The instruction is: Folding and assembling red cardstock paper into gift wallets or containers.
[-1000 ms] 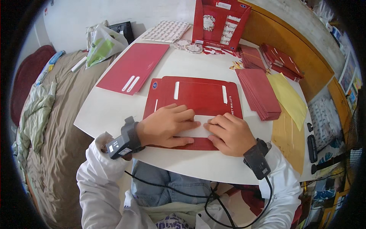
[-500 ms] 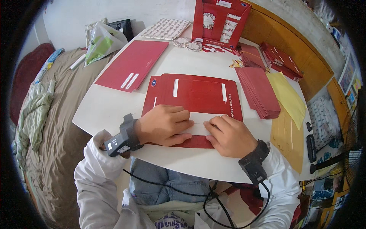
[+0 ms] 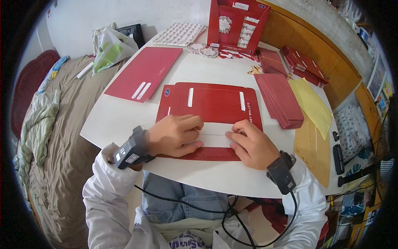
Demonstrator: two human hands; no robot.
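Note:
A flat red card sheet (image 3: 215, 103) with two white slots lies on the white table (image 3: 112, 120) in front of me. Across its near part runs a white strip (image 3: 215, 135). My left hand (image 3: 176, 135) lies palm down on the sheet, fingers touching the strip's left end. My right hand (image 3: 251, 145) presses its fingertips on the strip's right end. Neither hand lifts anything. Both wrists carry black strapped devices with cables.
A second red sheet (image 3: 145, 72) lies at the far left. Stacks of red envelopes (image 3: 280, 97) and yellow sheets (image 3: 311, 106) sit to the right. A red display box (image 3: 238, 23) stands at the back, a white patterned sheet (image 3: 180, 34) beside it. A bed (image 3: 49, 137) is on the left.
Both hands stay on the strip, shifting only slightly. The view has tilted a little; the sheet has not moved.

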